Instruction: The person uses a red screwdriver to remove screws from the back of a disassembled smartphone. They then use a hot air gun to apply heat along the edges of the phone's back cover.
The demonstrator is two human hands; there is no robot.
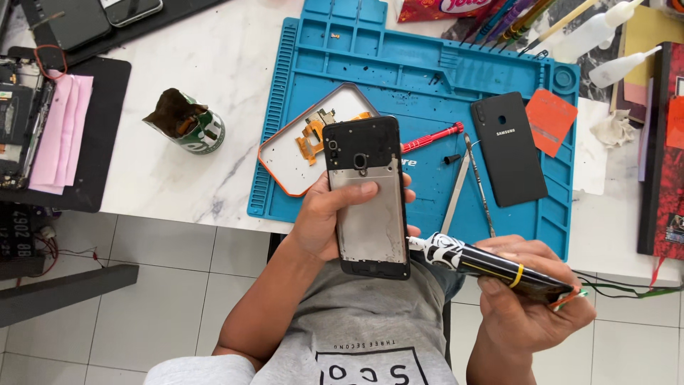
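At centre of the frame, the left hand (329, 224) grips an opened phone frame (368, 196), back cover (508, 148) already off (lying at right on the blue mat (420, 71)). Lower right, the right hand (531, 299) closes around a pen-like tool (491, 267), tip touching the frame's edge; reassembly seems left.

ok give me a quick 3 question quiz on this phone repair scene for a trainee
1. True or false: the left hand holds an opened phone frame.
2. Which hand holds the patterned black tool?
3. The black phone back cover lies on: A) the blue repair mat B) the floor C) the person's lap

Key: 1 true; 2 right hand; 3 A
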